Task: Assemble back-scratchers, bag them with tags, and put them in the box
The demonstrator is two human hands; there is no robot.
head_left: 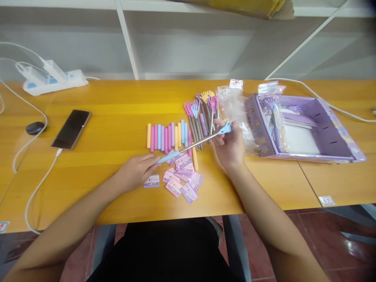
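A back scratcher (pixel 198 143) with a blue handle, a metal rod and a blue claw head slants up to the right between my hands. My left hand (pixel 136 171) is closed around its handle. My right hand (pixel 230 145) is at the claw end, fingers partly curled around the head. Below the rod lies a loose pile of printed cards (pixel 185 168). Behind it is a row of coloured handle tubes (pixel 168 137). Several metal rods with claw heads (pixel 195 109) lie just beyond, near my right hand.
Clear plastic bags (pixel 235 113) lie beside a purple box (pixel 311 156), which holds bagged items. On the left are a phone (pixel 72 129) with a white cable, a black mouse (pixel 35 128) and a power strip (pixel 55 82). A shelf (pixel 190 43) stands behind the table.
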